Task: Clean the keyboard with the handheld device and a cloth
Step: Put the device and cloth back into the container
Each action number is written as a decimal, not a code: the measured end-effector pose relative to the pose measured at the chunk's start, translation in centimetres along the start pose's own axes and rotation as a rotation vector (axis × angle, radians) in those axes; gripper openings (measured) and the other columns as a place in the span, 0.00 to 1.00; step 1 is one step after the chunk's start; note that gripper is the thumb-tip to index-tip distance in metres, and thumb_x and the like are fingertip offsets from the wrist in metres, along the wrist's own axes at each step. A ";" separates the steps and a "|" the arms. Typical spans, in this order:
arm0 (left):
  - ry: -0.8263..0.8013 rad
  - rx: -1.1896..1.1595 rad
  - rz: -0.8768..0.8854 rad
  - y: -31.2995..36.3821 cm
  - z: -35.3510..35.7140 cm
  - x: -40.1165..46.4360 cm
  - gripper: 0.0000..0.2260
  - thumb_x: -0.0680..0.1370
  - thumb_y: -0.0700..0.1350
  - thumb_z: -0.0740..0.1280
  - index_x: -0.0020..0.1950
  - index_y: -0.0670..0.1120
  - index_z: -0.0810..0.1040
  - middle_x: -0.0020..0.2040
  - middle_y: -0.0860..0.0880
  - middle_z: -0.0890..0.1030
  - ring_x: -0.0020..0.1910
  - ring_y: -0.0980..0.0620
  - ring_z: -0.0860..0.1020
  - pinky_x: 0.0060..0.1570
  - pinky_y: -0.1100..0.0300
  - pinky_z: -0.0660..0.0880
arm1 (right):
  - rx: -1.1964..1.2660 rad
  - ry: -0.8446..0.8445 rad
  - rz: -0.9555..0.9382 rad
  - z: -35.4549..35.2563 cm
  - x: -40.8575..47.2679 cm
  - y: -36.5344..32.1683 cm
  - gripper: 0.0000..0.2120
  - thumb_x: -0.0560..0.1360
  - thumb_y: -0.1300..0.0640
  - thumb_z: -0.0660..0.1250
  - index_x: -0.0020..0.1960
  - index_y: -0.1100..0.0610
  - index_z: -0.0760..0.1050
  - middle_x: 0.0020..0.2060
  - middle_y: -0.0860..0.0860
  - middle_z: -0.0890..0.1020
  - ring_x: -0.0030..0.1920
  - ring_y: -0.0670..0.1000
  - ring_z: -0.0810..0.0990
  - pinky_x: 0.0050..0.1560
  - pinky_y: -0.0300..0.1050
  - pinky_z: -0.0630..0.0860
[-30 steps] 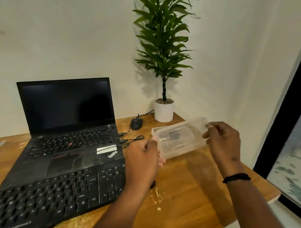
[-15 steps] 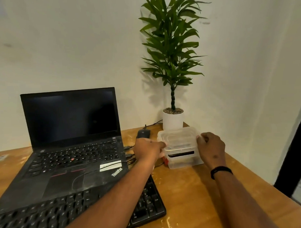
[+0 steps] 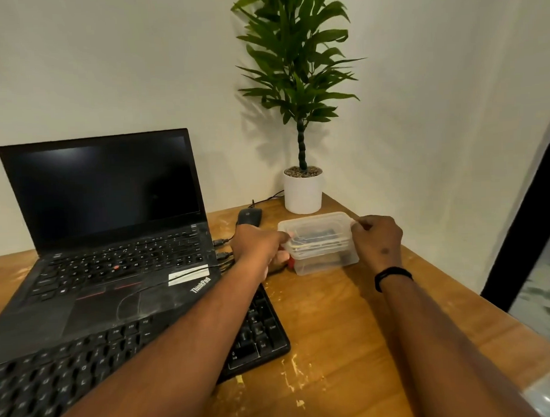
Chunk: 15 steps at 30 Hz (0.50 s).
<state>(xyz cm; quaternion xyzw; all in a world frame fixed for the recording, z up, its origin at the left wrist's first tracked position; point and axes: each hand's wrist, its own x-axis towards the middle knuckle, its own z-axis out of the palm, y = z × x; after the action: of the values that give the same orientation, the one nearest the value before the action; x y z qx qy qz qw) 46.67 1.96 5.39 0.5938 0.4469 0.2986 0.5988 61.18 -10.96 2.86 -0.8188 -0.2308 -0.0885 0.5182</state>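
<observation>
Your left hand (image 3: 259, 247) and right hand (image 3: 377, 239) clamp opposite ends of the clear lidded plastic container (image 3: 319, 241), steadying it on the wooden desk (image 3: 349, 330), probably for opening. The black external keyboard (image 3: 256, 337) lies nearer you, untouched.

Warm dim indoor light, plant (image 3: 297, 67) shadow on wall (image 3: 106, 58), soft blur, wide-angle bending at edges
</observation>
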 end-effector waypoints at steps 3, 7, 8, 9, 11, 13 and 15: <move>-0.037 -0.013 -0.019 0.0 -0.2 0.2 0.12 0.72 0.37 0.78 0.51 0.37 0.79 0.44 0.40 0.85 0.34 0.47 0.86 0.40 0.53 0.85 | 0.007 0.021 0.023 -0.1 -0.1 -0.1 0.09 0.77 0.63 0.66 0.50 0.66 0.83 0.46 0.59 0.84 0.41 0.52 0.76 0.46 0.41 0.72; -0.082 -0.026 -0.040 0.0 -0.5 0.1 0.13 0.71 0.36 0.79 0.52 0.36 0.79 0.43 0.39 0.85 0.36 0.46 0.86 0.44 0.52 0.85 | -0.002 0.036 0.043 0.0 -0.2 -0.2 0.09 0.77 0.63 0.66 0.51 0.65 0.83 0.48 0.57 0.84 0.43 0.52 0.78 0.46 0.41 0.72; -0.092 -0.026 -0.042 0.0 -0.5 0.1 0.14 0.71 0.36 0.79 0.52 0.35 0.80 0.43 0.39 0.85 0.37 0.46 0.86 0.43 0.53 0.85 | -0.001 0.043 0.055 0.1 -0.2 -0.1 0.09 0.77 0.62 0.66 0.52 0.65 0.83 0.49 0.58 0.85 0.44 0.52 0.78 0.48 0.41 0.73; -0.104 -0.019 -0.042 -0.1 -0.5 0.1 0.14 0.70 0.37 0.80 0.52 0.36 0.80 0.44 0.39 0.86 0.37 0.46 0.86 0.41 0.54 0.85 | -0.004 0.047 0.067 0.1 -0.2 -0.1 0.10 0.77 0.62 0.66 0.53 0.64 0.83 0.51 0.58 0.85 0.45 0.52 0.79 0.49 0.40 0.73; -0.117 0.003 -0.039 -0.4 -0.5 0.1 0.17 0.69 0.37 0.81 0.53 0.36 0.80 0.45 0.40 0.85 0.36 0.47 0.86 0.34 0.58 0.83 | -0.017 0.046 0.079 0.1 -0.2 -0.1 0.10 0.77 0.62 0.66 0.55 0.63 0.83 0.52 0.58 0.84 0.44 0.51 0.77 0.49 0.39 0.73; -0.126 0.003 -0.045 -0.6 -0.4 0.1 0.18 0.69 0.37 0.81 0.54 0.36 0.79 0.46 0.39 0.85 0.35 0.48 0.86 0.32 0.59 0.82 | -0.021 0.033 0.072 0.0 -0.3 0.0 0.10 0.78 0.62 0.67 0.54 0.63 0.83 0.52 0.58 0.84 0.43 0.50 0.77 0.48 0.39 0.73; -0.141 0.006 -0.057 -0.6 -0.6 0.2 0.18 0.69 0.37 0.81 0.54 0.35 0.80 0.43 0.41 0.85 0.33 0.51 0.84 0.34 0.59 0.83 | -0.001 0.012 0.077 -0.2 -0.3 0.0 0.09 0.78 0.61 0.67 0.54 0.62 0.83 0.52 0.57 0.84 0.44 0.50 0.77 0.48 0.39 0.73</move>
<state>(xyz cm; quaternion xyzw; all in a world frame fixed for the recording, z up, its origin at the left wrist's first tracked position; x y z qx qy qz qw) 46.16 2.37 4.80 0.6021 0.4212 0.2373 0.6354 60.96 -11.16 2.87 -0.8267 -0.1961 -0.0734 0.5223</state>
